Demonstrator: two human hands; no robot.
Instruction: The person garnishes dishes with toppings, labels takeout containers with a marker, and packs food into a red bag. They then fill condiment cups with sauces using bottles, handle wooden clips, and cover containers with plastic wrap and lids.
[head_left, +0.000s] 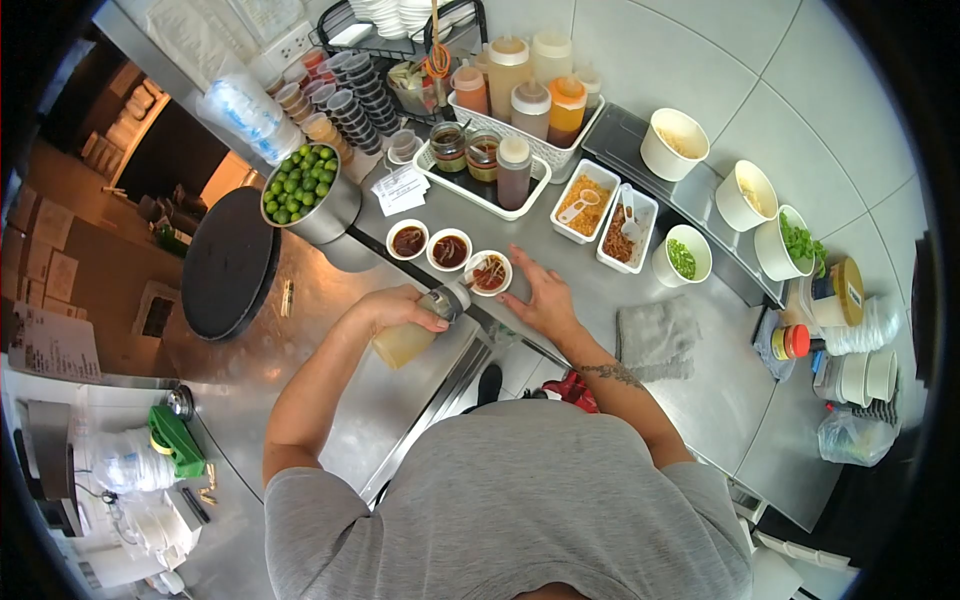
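My left hand (392, 308) is wrapped around a squeeze bottle (404, 343) of pale yellow liquid. The bottle is tilted, its cap end towards a small white cup (490, 273) with reddish-brown sauce and pale strips in it. On the cup's other side, my right hand (545, 300) has its fingers spread and holds nothing; the thumb and forefinger are close to the rim, and I cannot tell whether they touch it. To the left stand two more small cups of dark sauce, one in the middle (449, 250) and one at the end (407, 240).
A metal pot of green limes (302, 183) stands left of a white tray with jars (482, 155) and a bottle. Behind are a basket of squeeze bottles (510, 70) and stacked lidded cups (350, 115). Topping tubs (585, 202) and a grey cloth (657, 338) lie right.
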